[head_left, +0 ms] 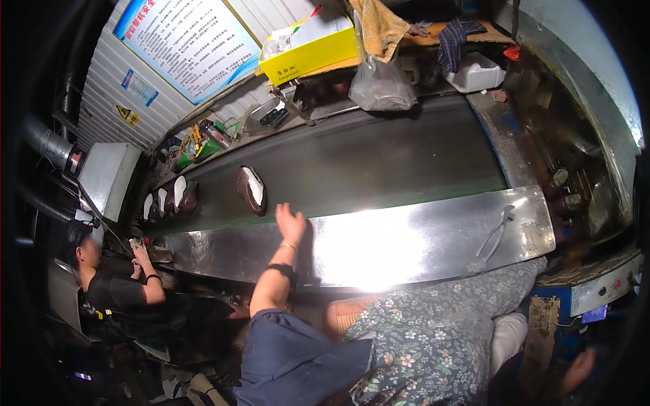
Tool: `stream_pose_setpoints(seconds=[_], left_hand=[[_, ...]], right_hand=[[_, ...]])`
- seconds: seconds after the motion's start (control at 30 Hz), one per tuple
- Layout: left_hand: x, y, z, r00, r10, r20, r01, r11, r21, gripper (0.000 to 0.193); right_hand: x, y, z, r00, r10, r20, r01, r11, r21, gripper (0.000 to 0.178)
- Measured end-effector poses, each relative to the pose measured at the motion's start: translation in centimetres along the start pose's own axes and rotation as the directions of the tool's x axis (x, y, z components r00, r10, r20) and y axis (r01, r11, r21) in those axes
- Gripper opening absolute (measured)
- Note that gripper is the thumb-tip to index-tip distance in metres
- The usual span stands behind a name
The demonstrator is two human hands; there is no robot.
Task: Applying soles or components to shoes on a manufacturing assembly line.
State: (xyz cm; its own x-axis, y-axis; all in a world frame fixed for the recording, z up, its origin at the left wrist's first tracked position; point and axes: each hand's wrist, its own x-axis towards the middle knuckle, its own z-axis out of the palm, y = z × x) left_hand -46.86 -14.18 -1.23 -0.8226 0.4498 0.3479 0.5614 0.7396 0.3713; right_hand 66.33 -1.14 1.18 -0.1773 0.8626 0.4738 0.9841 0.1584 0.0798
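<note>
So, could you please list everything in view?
Belt: one, dark green, centre
Ledge: one, silver, near side of belt
Shoes: at least four, brown and white, belt's left half
Pliers: one pair, grey, ledge's right end
Box: one, yellow, behind belt
Cloths: two, yellow and dark striped, top
Bag: one, clear, top centre
Container: one, white, behind belt
Signs: three, blue-white and yellow, upper left
Small items: many, mixed colours, behind belt, left
Cabinet: one, pale grey, left
Duct: one, grey, left edge
Control box: one, grey, lower right
Floral cloth: one, dark, lower middle
Co-worker: one, dark clothes, lower left
Left hand: one, bare, near a shoe
Right hand: one, blurred, lower right
</note>
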Motion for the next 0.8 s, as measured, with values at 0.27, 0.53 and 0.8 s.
stream_pose_setpoints(seconds=[0.27, 0.53, 0.8], left_hand=[[13.1, -8.3, 1.0, 0.832, -0.552, 0.052, 0.546, 0.832, 0.091, 0.066], [16.3, -12.8, 2.5, 0.698, -0.652, 0.297, 0.716, 0.649, -0.258, 0.059], [5.7, 7.3, 3.3, 0.648, -0.166, 0.743, 0.749, -0.039, -0.661, 0.038]], right_hand=[[-11.9, -25.3, 3.0, 0.851, 0.322, 0.414, -0.454, 0.848, 0.274, 0.030], [-17.3, -27.6, -2.4, 0.533, 0.392, 0.750, -0.732, 0.657, 0.178, 0.042], [3.3, -33.4, 0.1, 0.776, 0.418, 0.472, -0.611, 0.684, 0.399, 0.032]])
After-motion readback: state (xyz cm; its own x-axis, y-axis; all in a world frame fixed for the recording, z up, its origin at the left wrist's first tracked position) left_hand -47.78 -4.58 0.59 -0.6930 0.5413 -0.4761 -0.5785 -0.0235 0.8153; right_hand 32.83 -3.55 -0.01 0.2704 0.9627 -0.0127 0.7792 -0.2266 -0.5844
